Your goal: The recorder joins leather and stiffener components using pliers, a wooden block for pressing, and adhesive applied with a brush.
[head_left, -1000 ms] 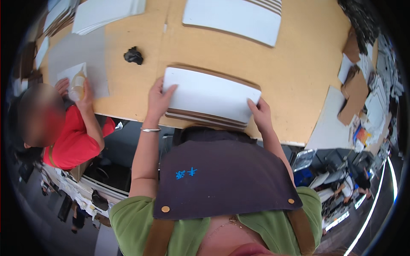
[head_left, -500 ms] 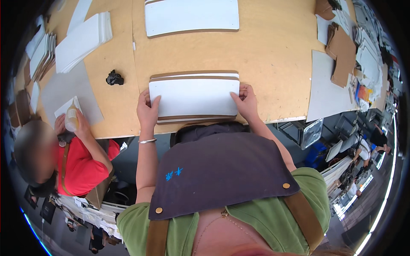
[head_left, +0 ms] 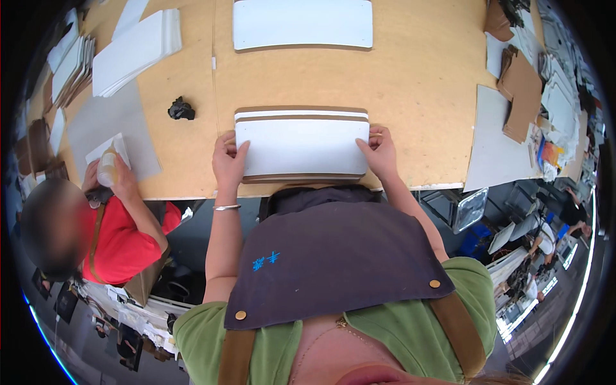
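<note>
A small stack of white rectangular panels [head_left: 305, 149] with brown edges and rounded corners lies at the near edge of the table. My left hand [head_left: 229, 162] grips its left end, thumb on the top panel and fingers at the side. At the opposite end my right hand [head_left: 380, 154] holds the stack in the same way. The top panel sits slightly nearer to me than those beneath, so a white and brown strip shows along the far side. Farther away on the table lies another white panel stack [head_left: 303, 24] with a brown edge.
A crumpled black lump [head_left: 181, 108] lies left on the tan table [head_left: 423, 83]. White sheets [head_left: 138, 54] are piled beyond it. At left, a co-worker in red [head_left: 125, 247] holds a bottle [head_left: 109, 165]. Brown pieces [head_left: 520, 90] and a grey sheet [head_left: 494, 138] lie right.
The panels in my hands now line up more evenly along their far and near edges. Both hands keep their grip. The whole view has shifted slightly.
</note>
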`<state>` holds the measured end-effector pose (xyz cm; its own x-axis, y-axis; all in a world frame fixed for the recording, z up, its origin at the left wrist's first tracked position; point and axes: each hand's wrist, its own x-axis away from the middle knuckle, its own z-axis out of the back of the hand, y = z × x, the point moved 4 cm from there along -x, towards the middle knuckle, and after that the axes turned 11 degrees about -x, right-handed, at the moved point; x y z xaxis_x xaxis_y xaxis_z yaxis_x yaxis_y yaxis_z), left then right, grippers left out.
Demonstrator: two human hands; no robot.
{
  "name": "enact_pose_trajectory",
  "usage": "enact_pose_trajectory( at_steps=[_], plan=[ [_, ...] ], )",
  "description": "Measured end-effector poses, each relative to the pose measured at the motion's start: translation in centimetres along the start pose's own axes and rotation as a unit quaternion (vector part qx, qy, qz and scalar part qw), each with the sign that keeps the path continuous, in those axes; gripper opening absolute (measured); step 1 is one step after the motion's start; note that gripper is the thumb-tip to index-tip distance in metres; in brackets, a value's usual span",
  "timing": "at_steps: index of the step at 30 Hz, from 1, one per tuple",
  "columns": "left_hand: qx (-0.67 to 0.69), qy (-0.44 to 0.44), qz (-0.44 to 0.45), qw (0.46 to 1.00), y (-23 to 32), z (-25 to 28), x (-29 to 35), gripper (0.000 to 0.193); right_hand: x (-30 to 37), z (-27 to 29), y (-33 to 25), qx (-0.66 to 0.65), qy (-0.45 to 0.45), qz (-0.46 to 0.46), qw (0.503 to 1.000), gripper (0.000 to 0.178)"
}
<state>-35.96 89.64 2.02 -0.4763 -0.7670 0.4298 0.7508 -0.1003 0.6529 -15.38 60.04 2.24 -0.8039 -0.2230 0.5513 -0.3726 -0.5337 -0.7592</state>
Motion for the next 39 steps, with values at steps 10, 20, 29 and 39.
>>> enact_pose_trajectory(
  at_steps=[10,20,29,39],
  plan=[
    [-0.042,0.041,-0.018,0.998,-0.2,0.7,0.0,0.037,-1.2,-0.3,-2.6,0.104,0.009,0.074,0.992,0.04],
    [-0.041,0.049,-0.002,0.998,-0.1,0.1,0.5,0.037,-2.0,-0.4,-2.8,0.005,0.019,0.111,0.994,0.037],
    [-0.011,0.051,-0.067,0.996,-0.7,0.3,-0.3,0.035,-1.1,-1.7,-0.4,-0.123,-0.029,0.036,0.991,0.051],
    [-0.015,-0.02,-0.04,0.999,0.0,-0.1,-0.5,0.046,0.1,-1.9,0.7,-0.238,-0.165,-0.008,0.957,0.037]
  ],
)
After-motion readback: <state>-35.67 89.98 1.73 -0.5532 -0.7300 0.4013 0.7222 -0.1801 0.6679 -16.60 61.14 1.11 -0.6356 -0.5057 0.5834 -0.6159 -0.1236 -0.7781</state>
